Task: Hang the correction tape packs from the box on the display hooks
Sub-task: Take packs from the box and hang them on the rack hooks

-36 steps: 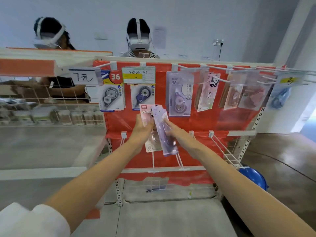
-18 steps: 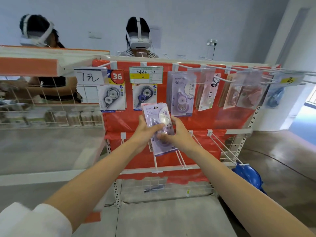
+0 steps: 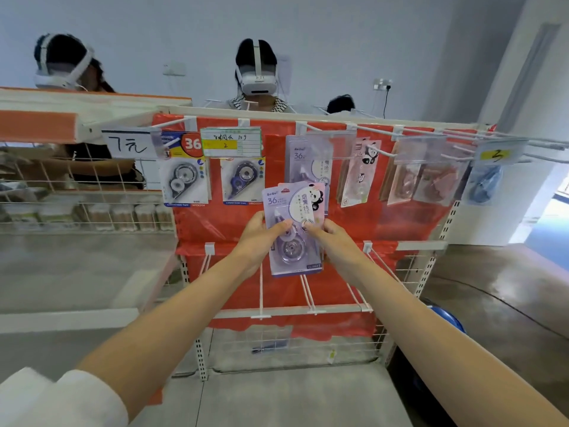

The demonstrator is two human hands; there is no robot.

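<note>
Head view: the left hand (image 3: pixel 257 234) and right hand (image 3: pixel 331 238) both pinch a purple correction tape pack (image 3: pixel 291 229), a pink pack (image 3: pixel 317 198) behind it, held upright before the red display rack (image 3: pixel 385 217), below a hanging purple pack (image 3: pixel 303 163).

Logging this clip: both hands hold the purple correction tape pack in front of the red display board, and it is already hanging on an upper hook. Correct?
Not quite. In the head view the purple correction tape pack is not hanging on a hook; the left hand and right hand hold it below the upper hooks, before the red display board.
</note>
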